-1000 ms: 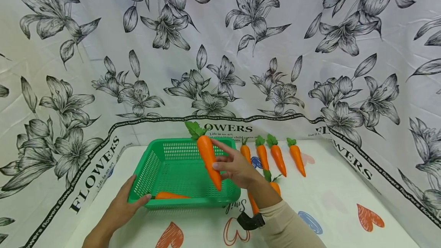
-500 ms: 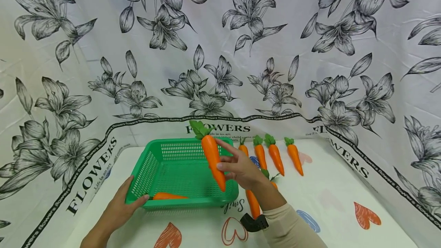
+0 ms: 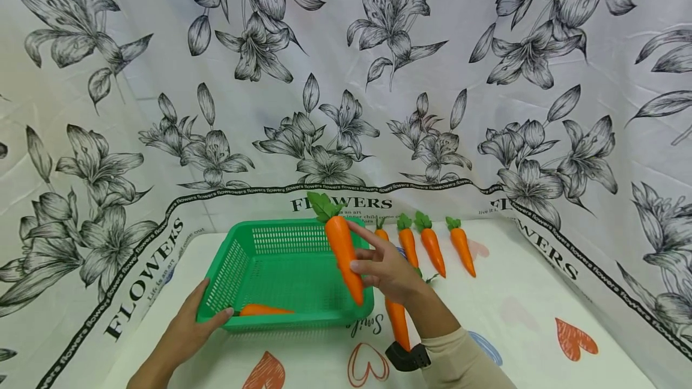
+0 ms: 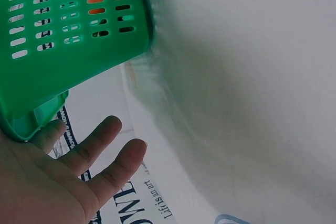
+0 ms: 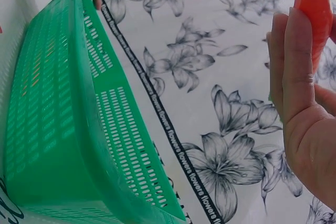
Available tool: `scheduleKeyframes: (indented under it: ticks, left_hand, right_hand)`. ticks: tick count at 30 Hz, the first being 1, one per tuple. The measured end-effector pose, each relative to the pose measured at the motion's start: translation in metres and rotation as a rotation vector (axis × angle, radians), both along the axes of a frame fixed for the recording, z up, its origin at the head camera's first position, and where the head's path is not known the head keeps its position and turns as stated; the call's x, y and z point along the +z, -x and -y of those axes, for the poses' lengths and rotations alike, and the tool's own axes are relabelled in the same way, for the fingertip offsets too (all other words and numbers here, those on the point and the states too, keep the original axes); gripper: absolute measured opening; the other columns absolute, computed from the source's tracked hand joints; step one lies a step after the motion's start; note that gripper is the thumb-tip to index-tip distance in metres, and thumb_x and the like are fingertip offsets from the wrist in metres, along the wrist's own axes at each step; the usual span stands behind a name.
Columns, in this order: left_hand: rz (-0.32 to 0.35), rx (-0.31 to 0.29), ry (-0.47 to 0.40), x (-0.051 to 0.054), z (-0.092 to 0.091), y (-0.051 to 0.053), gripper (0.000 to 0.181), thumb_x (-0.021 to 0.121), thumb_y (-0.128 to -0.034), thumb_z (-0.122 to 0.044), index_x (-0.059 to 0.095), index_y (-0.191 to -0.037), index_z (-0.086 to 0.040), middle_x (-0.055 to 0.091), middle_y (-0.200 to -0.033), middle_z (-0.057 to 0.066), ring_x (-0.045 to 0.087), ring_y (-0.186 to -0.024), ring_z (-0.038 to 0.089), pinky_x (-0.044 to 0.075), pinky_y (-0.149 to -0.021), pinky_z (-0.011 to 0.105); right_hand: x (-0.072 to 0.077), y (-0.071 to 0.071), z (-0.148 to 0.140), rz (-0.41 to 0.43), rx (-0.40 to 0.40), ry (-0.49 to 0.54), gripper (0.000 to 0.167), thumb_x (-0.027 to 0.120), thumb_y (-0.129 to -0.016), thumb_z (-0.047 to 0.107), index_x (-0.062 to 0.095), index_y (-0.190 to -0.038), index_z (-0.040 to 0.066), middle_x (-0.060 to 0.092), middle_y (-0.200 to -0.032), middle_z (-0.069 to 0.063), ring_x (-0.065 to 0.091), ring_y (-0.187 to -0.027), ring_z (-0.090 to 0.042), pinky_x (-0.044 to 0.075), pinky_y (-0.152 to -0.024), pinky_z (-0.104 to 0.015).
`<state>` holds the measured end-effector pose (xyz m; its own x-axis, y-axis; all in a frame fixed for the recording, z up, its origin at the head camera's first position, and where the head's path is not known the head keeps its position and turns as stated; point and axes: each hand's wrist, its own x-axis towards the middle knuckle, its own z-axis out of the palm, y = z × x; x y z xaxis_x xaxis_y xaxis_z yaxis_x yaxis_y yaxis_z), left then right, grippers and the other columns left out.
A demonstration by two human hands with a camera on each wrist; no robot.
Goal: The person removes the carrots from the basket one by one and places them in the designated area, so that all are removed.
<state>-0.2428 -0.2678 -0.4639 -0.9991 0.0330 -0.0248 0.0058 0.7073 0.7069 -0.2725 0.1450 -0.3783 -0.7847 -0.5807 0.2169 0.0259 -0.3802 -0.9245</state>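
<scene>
In the head view my right hand (image 3: 391, 272) pinches a carrot (image 3: 340, 251) with green leaves between thumb and fingers. The carrot is tilted, leaves up and tip down, over the right part of a green plastic basket (image 3: 292, 318). In the right wrist view the hand (image 5: 310, 124) has the carrot (image 5: 313, 3) at its fingertips, apart from the basket (image 5: 47, 129). My left hand (image 3: 186, 326) grips the basket's near left corner, thumb over the rim; other fingers (image 4: 118, 169) spread outside it. One carrot (image 3: 265, 310) lies inside along the near wall, partly hidden by it.
Several carrots lie on the patterned tablecloth right of the basket, including a back-row carrot (image 3: 432, 251), the rightmost carrot (image 3: 463, 251) and a nearer carrot (image 3: 398, 323) partly behind my right arm. A flower-printed curtain (image 3: 346, 77) stands behind the table.
My right hand has shifted a little to the right with the carrot, still over the basket. The left hand keeps its hold, and the basket stays put.
</scene>
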Motion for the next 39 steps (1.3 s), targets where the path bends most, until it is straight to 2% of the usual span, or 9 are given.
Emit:
scheduleKeyframes:
  ticks: [4, 14, 21, 31, 35, 39]
  left_hand:
    - [-0.009, -0.005, 0.001, -0.001, 0.0, 0.0, 0.105, 0.063, -0.0908, -0.05, -0.007, -0.153, -0.003, 0.004, -0.152, 0.035, 0.013, -0.133, 0.058, 0.02, -0.096, 0.073]
    - [-0.018, -0.009, 0.003, -0.002, 0.001, -0.001, 0.105, 0.063, -0.0905, -0.049, -0.007, -0.153, -0.002, 0.004, -0.152, 0.035, 0.012, -0.133, 0.058, 0.019, -0.096, 0.073]
    - [-0.012, -0.008, -0.008, -0.001, 0.0, -0.001, 0.105, 0.063, -0.0904, -0.049, -0.007, -0.153, -0.003, 0.004, -0.152, 0.035, 0.012, -0.133, 0.058, 0.019, -0.097, 0.073]
    - [-0.01, -0.007, 0.008, 0.0, -0.001, -0.001, 0.106, 0.063, -0.0904, -0.05, -0.007, -0.153, -0.002, 0.005, -0.152, 0.035, 0.013, -0.133, 0.058, 0.02, -0.096, 0.073]
    - [-0.006, -0.005, 0.009, -0.001, -0.001, 0.0, 0.105, 0.062, -0.0906, -0.05, -0.008, -0.153, -0.002, 0.005, -0.152, 0.035, 0.014, -0.132, 0.058, 0.021, -0.096, 0.073]
    - [0.003, -0.003, 0.001, -0.001, -0.001, 0.0, 0.106, 0.063, -0.0903, -0.051, -0.008, -0.153, -0.002, 0.004, -0.152, 0.036, 0.015, -0.132, 0.058, 0.021, -0.097, 0.073]
  right_hand:
    - [-0.002, -0.003, -0.004, -0.001, -0.008, 0.004, 0.076, 0.068, -0.089, 0.008, 0.029, -0.154, 0.02, 0.062, -0.107, -0.016, 0.065, -0.082, -0.021, 0.055, -0.063, -0.03]
    - [-0.002, -0.011, -0.016, -0.036, -0.027, 0.003, 0.076, 0.064, -0.091, 0.007, 0.024, -0.155, 0.018, 0.06, -0.11, -0.019, 0.063, -0.08, -0.022, 0.055, -0.063, -0.031]
    - [-0.003, -0.016, -0.026, -0.054, -0.032, -0.001, 0.075, 0.062, -0.092, 0.003, 0.023, -0.155, 0.016, 0.053, -0.093, -0.01, 0.053, -0.07, -0.017, 0.047, -0.059, -0.025]
    - [-0.003, -0.022, -0.04, -0.096, -0.075, -0.048, 0.072, 0.06, -0.094, 0.002, 0.025, -0.155, 0.018, 0.051, -0.088, -0.009, 0.051, -0.066, -0.016, 0.045, -0.058, -0.023]
    - [-0.003, -0.024, -0.046, -0.092, -0.103, -0.07, 0.072, 0.06, -0.094, 0.002, 0.025, -0.155, 0.019, 0.058, -0.099, -0.016, 0.058, -0.072, -0.02, 0.05, -0.062, -0.026]
    - [-0.004, -0.028, -0.053, -0.081, -0.124, -0.078, 0.073, 0.058, -0.094, 0.001, 0.023, -0.155, 0.021, 0.058, -0.112, -0.021, 0.065, -0.082, -0.024, 0.054, -0.066, -0.03]
